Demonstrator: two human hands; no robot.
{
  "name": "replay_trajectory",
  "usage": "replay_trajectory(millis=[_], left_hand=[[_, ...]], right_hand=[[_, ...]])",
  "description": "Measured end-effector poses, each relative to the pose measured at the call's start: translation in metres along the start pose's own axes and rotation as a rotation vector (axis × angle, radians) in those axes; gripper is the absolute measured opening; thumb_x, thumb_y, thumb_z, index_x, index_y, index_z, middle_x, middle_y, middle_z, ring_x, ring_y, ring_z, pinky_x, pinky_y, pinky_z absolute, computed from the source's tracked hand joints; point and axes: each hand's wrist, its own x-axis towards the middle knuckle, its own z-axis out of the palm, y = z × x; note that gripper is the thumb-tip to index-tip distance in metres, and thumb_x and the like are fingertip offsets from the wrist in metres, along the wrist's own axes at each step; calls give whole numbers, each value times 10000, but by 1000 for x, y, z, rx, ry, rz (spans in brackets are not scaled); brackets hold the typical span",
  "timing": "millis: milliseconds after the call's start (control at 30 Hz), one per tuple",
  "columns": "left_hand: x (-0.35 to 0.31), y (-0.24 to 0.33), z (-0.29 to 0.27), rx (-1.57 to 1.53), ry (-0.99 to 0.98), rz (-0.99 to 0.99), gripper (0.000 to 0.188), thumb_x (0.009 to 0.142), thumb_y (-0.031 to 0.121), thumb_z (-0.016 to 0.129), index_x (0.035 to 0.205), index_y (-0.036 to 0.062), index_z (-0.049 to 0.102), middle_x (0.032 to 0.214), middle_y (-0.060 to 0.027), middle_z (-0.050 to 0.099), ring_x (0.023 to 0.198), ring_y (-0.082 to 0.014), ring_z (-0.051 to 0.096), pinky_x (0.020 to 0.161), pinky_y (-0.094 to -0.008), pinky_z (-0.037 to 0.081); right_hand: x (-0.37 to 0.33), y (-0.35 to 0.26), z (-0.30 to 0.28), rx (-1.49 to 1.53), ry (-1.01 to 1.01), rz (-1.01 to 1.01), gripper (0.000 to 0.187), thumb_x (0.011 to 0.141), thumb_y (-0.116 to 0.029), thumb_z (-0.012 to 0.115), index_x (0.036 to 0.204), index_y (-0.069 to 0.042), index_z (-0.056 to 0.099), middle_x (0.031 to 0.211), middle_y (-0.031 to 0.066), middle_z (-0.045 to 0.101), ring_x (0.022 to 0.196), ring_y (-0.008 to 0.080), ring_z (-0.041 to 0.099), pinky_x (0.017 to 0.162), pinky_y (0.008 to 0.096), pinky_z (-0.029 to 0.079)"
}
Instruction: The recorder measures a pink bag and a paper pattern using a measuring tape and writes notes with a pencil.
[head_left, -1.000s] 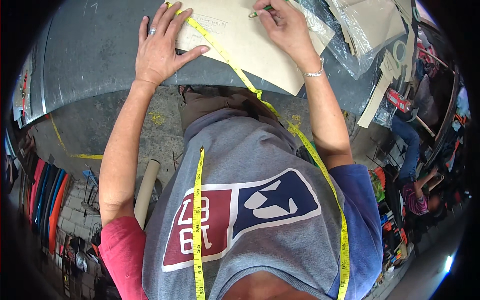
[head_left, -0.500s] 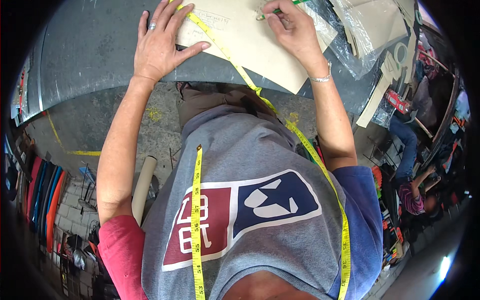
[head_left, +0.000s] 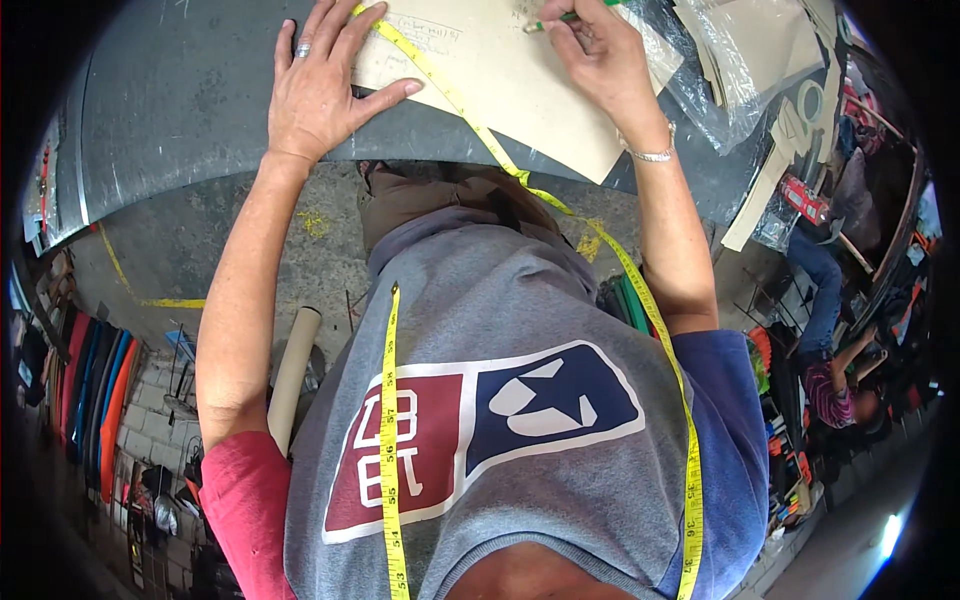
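The dark desk [head_left: 190,110] spans the top of the view, its curved front edge just beyond the person's waist; a broad stretch of its top runs from the left hand [head_left: 315,95] to a pale strip [head_left: 83,190] near the left rim. Past the desk's right end, well apart, is a co-worker [head_left: 830,395] in jeans and a striped top. Between the hands lies a tan sheet [head_left: 520,110], its near corner close to the front edge. On the right, clear plastic [head_left: 700,110] with tan pieces crowds in just beside the right hand [head_left: 605,75], with a tan strip [head_left: 757,205] and a tape roll [head_left: 812,102] beyond it. The yellow tape measure [head_left: 440,85] slants across the sheet and drops over the front edge. The left fingers are slightly apart, thumb spread, index finger touching the tape measure; the right fingers are clamped on a green pencil [head_left: 568,17], its tip at the sheet. Compared with one second ago, right hand and pencil sit farther right, while the left hand is in about the same place.
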Motion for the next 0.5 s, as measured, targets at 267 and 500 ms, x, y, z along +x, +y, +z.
replay_trajectory(millis=[267, 500], left_hand=[[1, 2, -3, 24, -7, 7, 984, 789, 733, 688, 1490, 76, 479, 1593, -179, 390, 1537, -378, 276, 1243, -622, 157], [1, 0, -1, 7, -5, -1, 1021, 770, 744, 697, 1503, 73, 468, 1597, -178, 389, 1539, -380, 273, 1245, -616, 157]], right_hand=[[-2, 6, 0, 12, 23, 28, 72, 957, 21, 616, 1012, -25, 608, 840, -11, 577, 680, 53, 464, 589, 223, 382], [-22, -28, -13, 23, 113, 93, 84, 950, 3, 652, 1012, -30, 605, 836, 9, 572, 695, 79, 480, 594, 240, 397]])
